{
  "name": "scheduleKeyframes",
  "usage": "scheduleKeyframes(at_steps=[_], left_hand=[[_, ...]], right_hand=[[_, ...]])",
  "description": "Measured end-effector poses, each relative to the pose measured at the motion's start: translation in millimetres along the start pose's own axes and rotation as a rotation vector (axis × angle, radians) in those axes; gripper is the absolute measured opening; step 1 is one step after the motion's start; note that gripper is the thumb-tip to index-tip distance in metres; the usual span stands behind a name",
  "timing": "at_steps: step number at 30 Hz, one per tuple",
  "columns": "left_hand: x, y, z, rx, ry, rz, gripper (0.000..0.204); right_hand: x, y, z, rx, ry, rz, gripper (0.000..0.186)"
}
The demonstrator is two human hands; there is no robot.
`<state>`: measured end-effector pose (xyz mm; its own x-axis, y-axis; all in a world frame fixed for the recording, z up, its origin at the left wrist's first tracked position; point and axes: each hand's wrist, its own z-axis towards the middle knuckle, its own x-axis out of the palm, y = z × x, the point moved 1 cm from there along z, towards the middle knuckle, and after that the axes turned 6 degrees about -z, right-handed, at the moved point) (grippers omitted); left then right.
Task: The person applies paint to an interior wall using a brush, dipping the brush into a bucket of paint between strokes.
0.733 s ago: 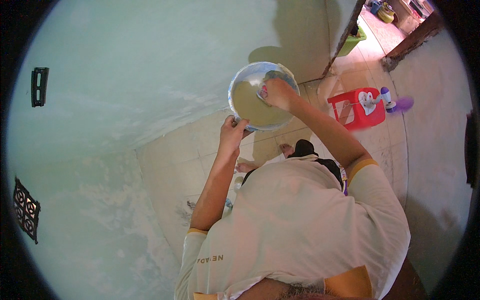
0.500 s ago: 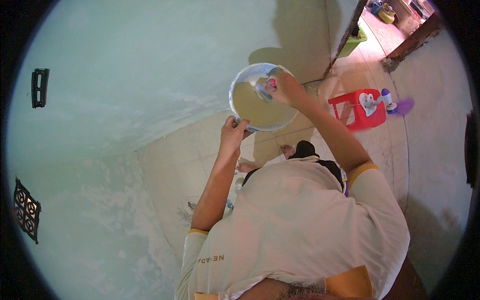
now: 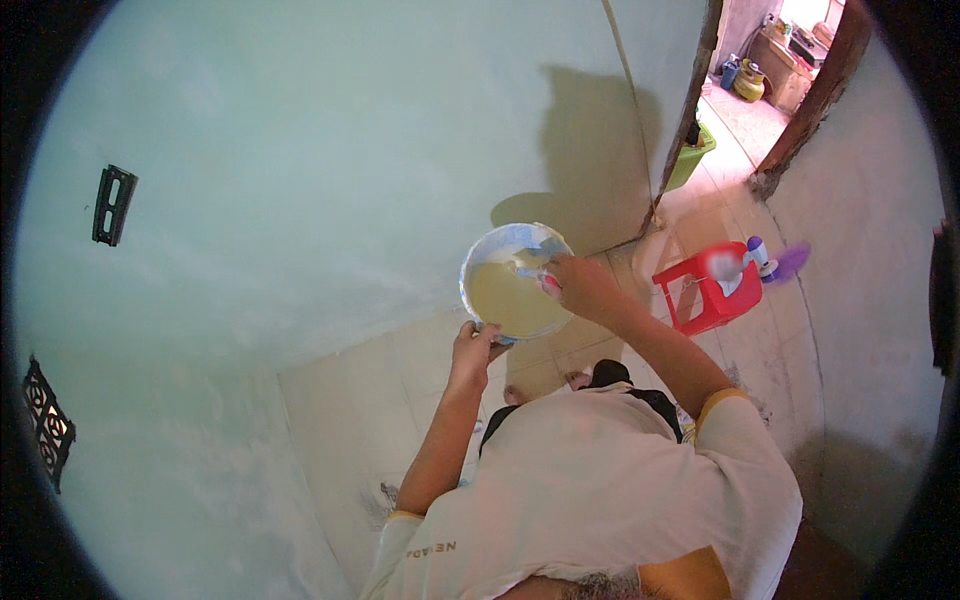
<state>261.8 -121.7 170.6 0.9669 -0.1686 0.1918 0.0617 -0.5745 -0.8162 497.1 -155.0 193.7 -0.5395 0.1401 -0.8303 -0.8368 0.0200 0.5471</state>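
Observation:
A round bucket (image 3: 517, 331) with a smeared white and blue wall holds pale yellowish liquid (image 3: 505, 300). It is held up in front of me, near the wall. My left hand (image 3: 473, 350) is closed on its near left rim, thumb over the edge. My right hand (image 3: 585, 287) reaches over the right rim, fingers wrapped round a small red-handled tool (image 3: 549, 284). The tool's flat blue-grey head lies by the inner far right side of the bucket. Its exact kind is hard to make out.
A pale green wall (image 3: 330, 150) rises ahead and to the left. On the tiled floor (image 3: 350, 400) at right stands a red plastic stool (image 3: 735, 300) with a white and purple object (image 3: 764, 262) beside it. A green basket (image 3: 690, 160) stands by the doorway.
The view has tilted, so bucket, hands and stool appear lower. My right hand has shifted the tool from over the liquid toward the bucket's far right side. My left hand keeps its hold.

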Motion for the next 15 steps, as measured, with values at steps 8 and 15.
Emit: scheduleKeyframes(at_steps=[8, 15], left_hand=[[-17.6, -5.5, 15.0, -0.018, 0.097, -0.018, 0.037], [-45.4, -22.6, 22.0, -0.068, 0.211, -0.065, 0.044]], right_hand=[[-4.5, 23.8, -5.9, 0.148, -0.003, 0.055, 0.029], [9.7, 30.1, -22.8, 0.451, -0.161, 1.097, 0.032]])
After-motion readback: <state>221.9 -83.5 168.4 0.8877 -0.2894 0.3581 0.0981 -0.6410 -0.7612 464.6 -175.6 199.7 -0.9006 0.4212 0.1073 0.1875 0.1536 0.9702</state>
